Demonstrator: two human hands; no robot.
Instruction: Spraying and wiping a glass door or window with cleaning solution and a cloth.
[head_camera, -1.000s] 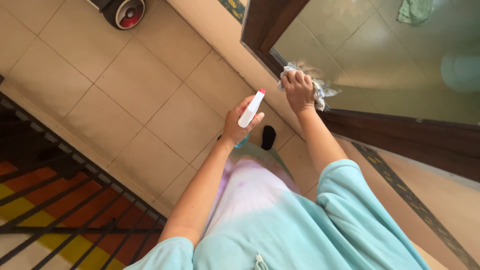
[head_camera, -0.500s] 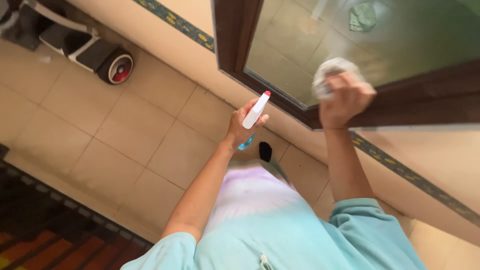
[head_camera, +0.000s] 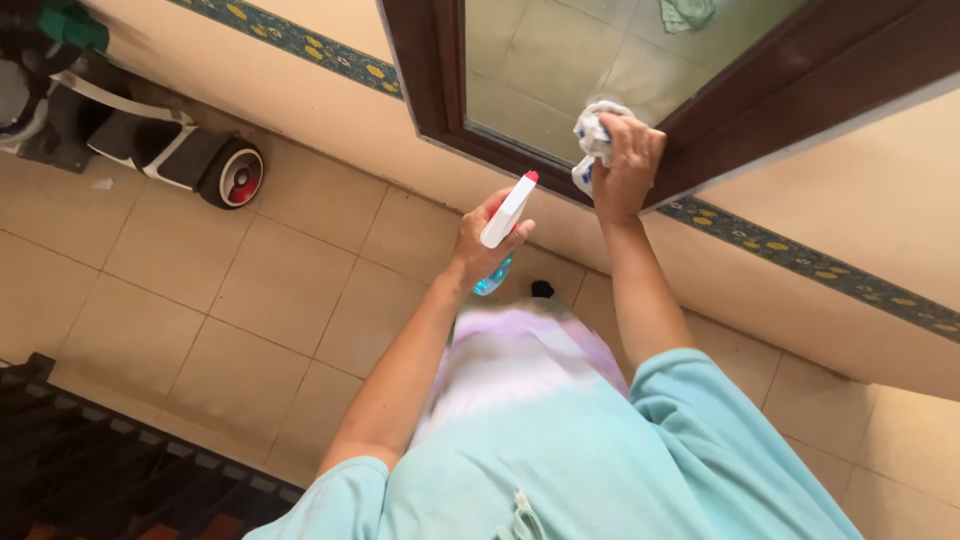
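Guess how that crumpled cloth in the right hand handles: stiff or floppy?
Probably floppy: the crumpled cloth bunches into loose folds under the right hand against the glass pane. Likely light for its size, since a few fingers pin it there. It looks unlikely to roll or slip; damp or dry, the view cannot tell.

Beige square floor tiles (head_camera: 290, 290) with darker grout lines run to a cream wall (head_camera: 860, 200); a patterned blue-and-yellow border strip (head_camera: 800, 250) crosses the wall low down; a dark brown wooden frame (head_camera: 425, 70) surrounds reflective glass (head_camera: 540, 60); a wheeled device with a red-and-white hub (head_camera: 232, 175) stands by the wall; a dark metal railing (head_camera: 90, 460) fills the lower left corner; soft daylight.
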